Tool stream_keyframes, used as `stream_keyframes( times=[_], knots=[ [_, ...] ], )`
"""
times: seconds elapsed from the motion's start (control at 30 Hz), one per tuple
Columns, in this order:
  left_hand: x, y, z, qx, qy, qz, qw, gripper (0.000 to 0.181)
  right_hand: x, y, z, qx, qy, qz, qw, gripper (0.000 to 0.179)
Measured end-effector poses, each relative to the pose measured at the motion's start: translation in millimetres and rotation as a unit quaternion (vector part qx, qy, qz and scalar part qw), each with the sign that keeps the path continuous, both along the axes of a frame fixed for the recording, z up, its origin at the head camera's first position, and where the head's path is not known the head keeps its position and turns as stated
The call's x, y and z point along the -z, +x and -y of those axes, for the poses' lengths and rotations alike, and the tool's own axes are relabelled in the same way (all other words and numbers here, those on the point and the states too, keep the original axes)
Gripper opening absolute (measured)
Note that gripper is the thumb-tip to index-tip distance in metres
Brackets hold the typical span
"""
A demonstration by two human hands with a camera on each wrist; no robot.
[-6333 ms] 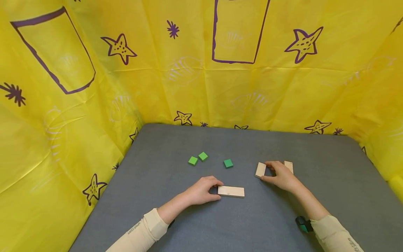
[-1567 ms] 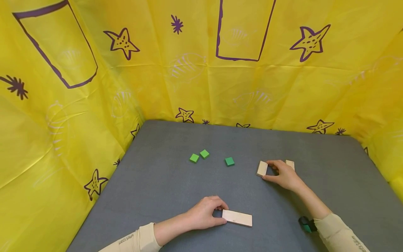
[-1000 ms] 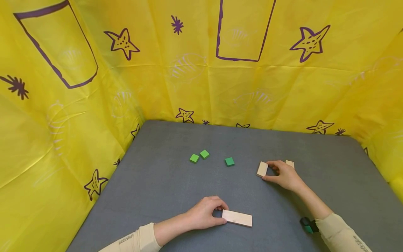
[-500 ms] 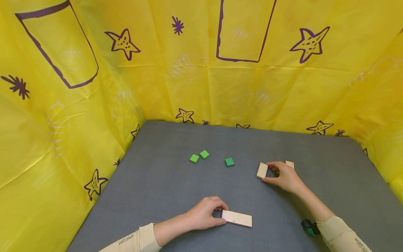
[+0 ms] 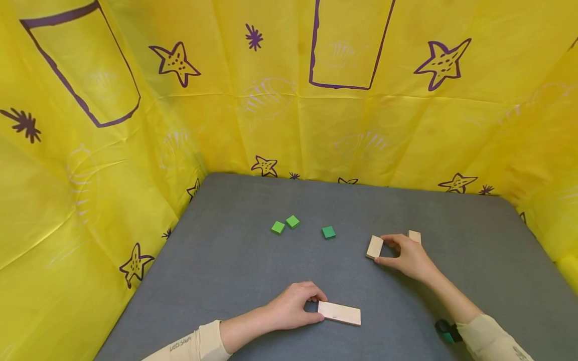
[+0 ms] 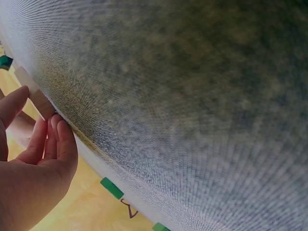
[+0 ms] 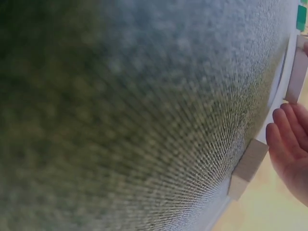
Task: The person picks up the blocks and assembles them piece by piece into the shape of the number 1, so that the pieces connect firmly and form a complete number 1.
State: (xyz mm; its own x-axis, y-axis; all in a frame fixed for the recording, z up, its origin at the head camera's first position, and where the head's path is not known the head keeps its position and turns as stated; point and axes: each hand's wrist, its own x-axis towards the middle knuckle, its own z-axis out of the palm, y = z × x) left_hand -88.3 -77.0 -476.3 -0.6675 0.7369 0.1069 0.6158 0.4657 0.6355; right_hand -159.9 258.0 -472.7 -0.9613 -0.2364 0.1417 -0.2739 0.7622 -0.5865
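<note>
My left hand (image 5: 295, 307) pinches the left end of a pale wooden block (image 5: 340, 313) between thumb and fingers. That block lies flat on the grey table, pointing right; the left wrist view also shows the fingertips at its end. Farther right, my right hand (image 5: 408, 256) holds a second wooden block (image 5: 375, 247) by its near right side, thumb at the front corner and fingers behind. A third wooden block (image 5: 414, 236) lies just behind the right hand, which partly covers it; the right wrist view shows this block (image 7: 248, 168) apart from the fingers.
Two light green square tiles (image 5: 278, 227) lie close together at the middle back of the grey table (image 5: 235, 250). One darker green tile (image 5: 328, 232) sits between them and the right hand's block. A yellow patterned cloth (image 5: 271, 125) hangs around the back and sides.
Since the oldest frame, the left hand and its block have come nearer to me, the block turning slightly. Over the last second, the right hand and its block have shifted slightly nearer.
</note>
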Motion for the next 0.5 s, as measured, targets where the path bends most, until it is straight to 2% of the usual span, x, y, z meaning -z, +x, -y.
stream_keyframes(
  times=[0.3, 0.5],
  knots=[
    [0.6, 0.1, 0.5, -0.001, 0.002, -0.002, 1.0000, 0.022, -1.1, 5.4, 3.7, 0.006, -0.001, 0.011, 0.9999, 0.062],
    [0.9, 0.5, 0.5, 0.000, 0.003, 0.001, 1.0000, 0.022, -1.0, 10.6, 7.8, -0.001, -0.007, 0.003, 1.0000, 0.061]
  ],
)
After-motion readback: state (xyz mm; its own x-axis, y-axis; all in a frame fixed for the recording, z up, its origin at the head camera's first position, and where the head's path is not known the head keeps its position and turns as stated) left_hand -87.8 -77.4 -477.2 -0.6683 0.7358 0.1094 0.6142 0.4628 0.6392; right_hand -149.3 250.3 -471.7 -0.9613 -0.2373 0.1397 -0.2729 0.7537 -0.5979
